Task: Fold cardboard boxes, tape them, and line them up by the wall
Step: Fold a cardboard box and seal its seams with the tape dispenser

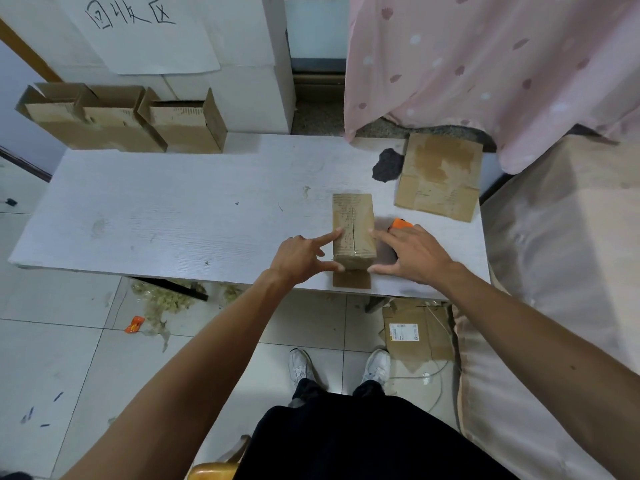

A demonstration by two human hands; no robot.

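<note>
Pale floor tiles and a white wall surround a long white desk (173, 209). Toward the right end of the desk, close to its near edge, stands the folded cardboard box (353, 233), its long side running away from the person and a seam running down the middle of its top. A loose flap (351, 279) lies flat from its near end to the desk's near edge.

The left hand (301, 254) is at the box's left side, index finger straight with its tip on the top left edge, thumb stretched to the near left corner, the other fingers curled under. The right hand (412, 254) mirrors it on the right side: fingers spread wide, index tip on the top right edge, thumb reaching the near right corner. Neither hand wraps around the box.

Just beyond the right hand an orange object (401, 224) peeks out, mostly hidden. At the far right corner lies a flat cardboard sheet (440, 181), beside a dark ragged patch (388, 165) in the desk surface. Past the far left corner, open boxes (121, 123) stand side by side against the wall, under a handwritten paper sheet (145, 32). A pink curtain (485, 64) hangs beyond the right end. On the floor lie a labelled cardboard piece (415, 334) and an orange wrapper (134, 324).
</note>
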